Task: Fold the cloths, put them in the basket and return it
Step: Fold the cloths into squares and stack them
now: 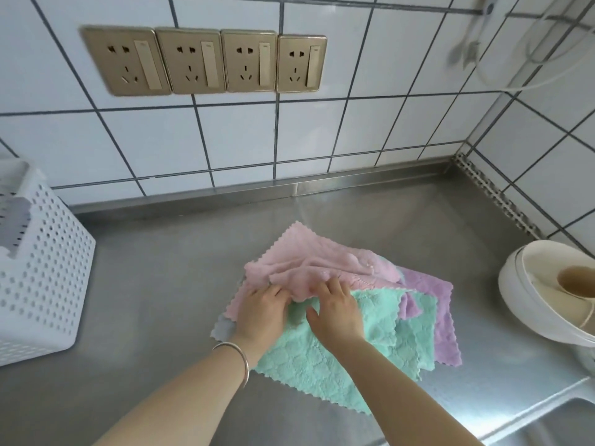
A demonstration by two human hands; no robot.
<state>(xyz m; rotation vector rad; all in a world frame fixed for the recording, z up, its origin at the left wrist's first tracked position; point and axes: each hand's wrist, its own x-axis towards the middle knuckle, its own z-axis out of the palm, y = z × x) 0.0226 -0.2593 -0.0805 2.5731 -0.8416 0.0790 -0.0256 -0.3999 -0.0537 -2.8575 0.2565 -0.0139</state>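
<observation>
Both hands' fingers [331, 284] pinch the pink cloth's [309, 255] near edge; basket [48, 268] well apart leftward.

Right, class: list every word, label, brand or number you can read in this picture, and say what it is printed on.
None: no readable text anywhere.
Wall sockets: tiny marks on the switch rockers, too small and blurred to read.
White perforated basket, cloths and bowls: no print visible.

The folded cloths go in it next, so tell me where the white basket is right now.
In the head view the white basket stands at the far left of the steel counter, close to the tiled wall, apart from the cloth pile under both hands.
</observation>
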